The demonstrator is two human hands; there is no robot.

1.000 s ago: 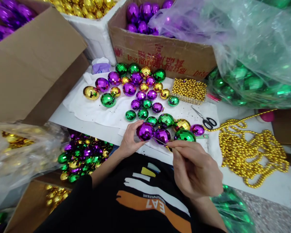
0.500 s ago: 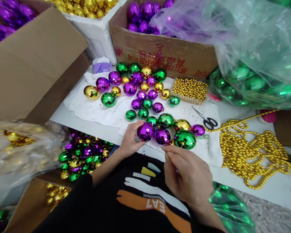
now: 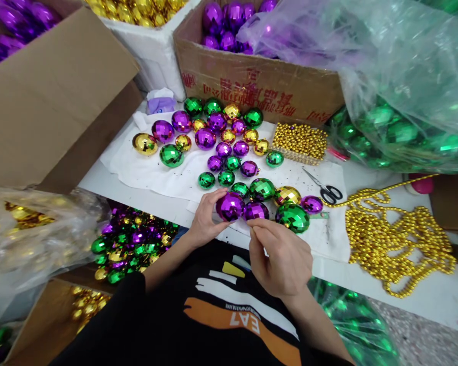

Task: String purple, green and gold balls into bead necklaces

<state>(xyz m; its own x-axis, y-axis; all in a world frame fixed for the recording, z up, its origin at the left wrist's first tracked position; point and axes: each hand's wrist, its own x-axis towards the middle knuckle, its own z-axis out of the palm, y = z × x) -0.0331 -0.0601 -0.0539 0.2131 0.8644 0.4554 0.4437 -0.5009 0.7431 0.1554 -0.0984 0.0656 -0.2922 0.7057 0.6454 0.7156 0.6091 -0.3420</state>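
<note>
Head camera view shows the purple ball (image 3: pixel 230 206) near the middle of the frame, above the black shirt (image 3: pixel 213 284), by the near edge of the white cloth (image 3: pixel 320 240) which covers part of the counter (image 3: pixel 431 305). The left hand (image 3: pixel 205 216) is gripping this ball from its left side, with the index finger at the top and the thumb underneath. The right hand (image 3: pixel 278 251) is just to the right and lower, its fingertips pinched together; whether something thin is between them, one cannot tell. A second purple ball (image 3: pixel 256 210) lies just beside the held one, and a large green ball (image 3: pixel 292 217) is farther right.

By its look, the held ball should be a hollow plastic shell: light, stiff, and rather slippery because of the mirror surface. It would probably roll easily if released, and a hard squeeze may dent or crack it. The best hold seems to be around its widest part, with soft finger pressure from two opposite sides, so the side toward the right hand stays free.
</note>
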